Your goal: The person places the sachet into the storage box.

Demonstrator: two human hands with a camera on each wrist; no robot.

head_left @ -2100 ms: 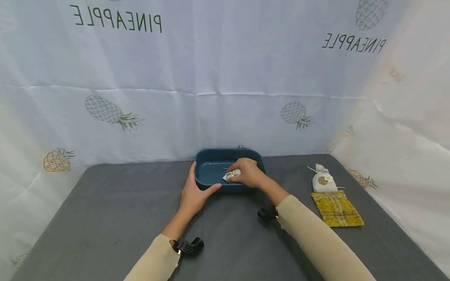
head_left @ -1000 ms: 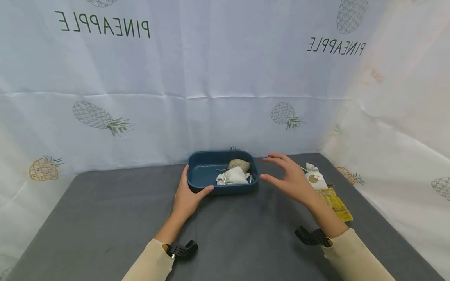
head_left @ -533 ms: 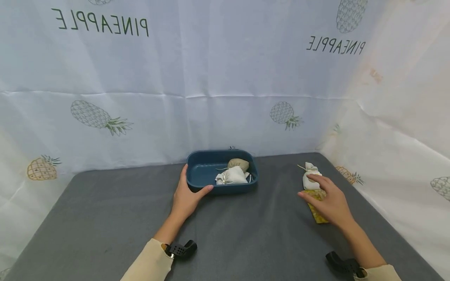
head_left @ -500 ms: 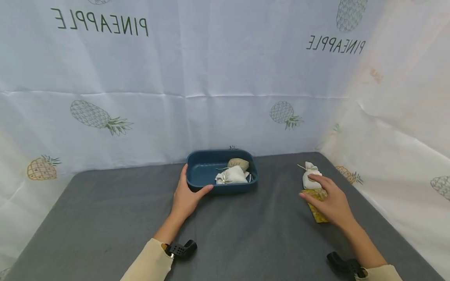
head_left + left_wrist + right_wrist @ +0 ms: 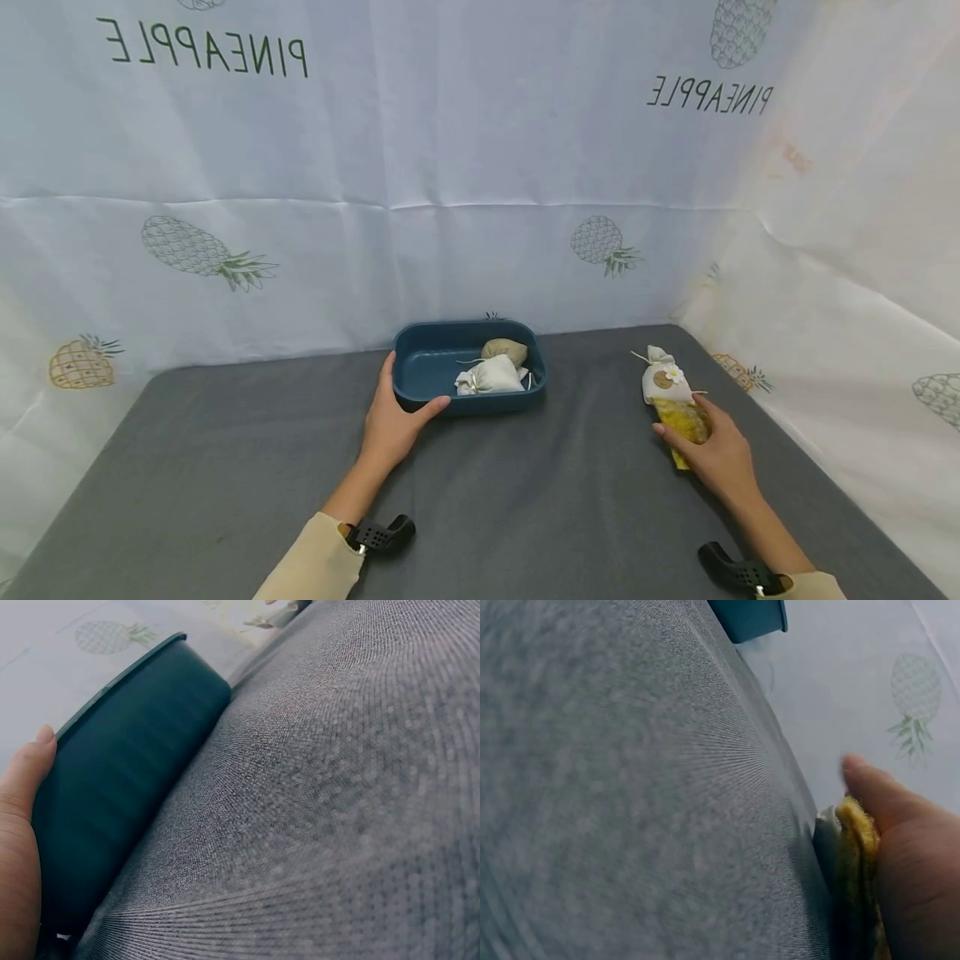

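A dark blue rectangular bin (image 5: 427, 406) stands at the back of the table. My left hand (image 5: 392, 429) grips its left end, thumb along the front wall and fingers round the side; the left wrist view shows the thumb at the bin's wall (image 5: 135, 765). Inside, toward the right, lie a white drawstring pouch (image 5: 495, 377) and a tan pouch (image 5: 504, 350). At the right, my right hand (image 5: 723, 454) holds a yellow plaid cloth pouch (image 5: 678, 421) between thumb and fingers, its far side hidden by the hand. Just behind sits a white drawstring pouch with a flower (image 5: 663, 379).
A grey cloth covers the table (image 5: 525, 500). White curtains with pineapple prints (image 5: 465, 258) hang close behind the bin and along both sides. The table's right edge runs beyond my right hand.
My right hand has let go of the white pouch in the bin, moved right and taken hold of the yellow plaid pouch, which now looks bunched. My left hand has stayed on the bin.
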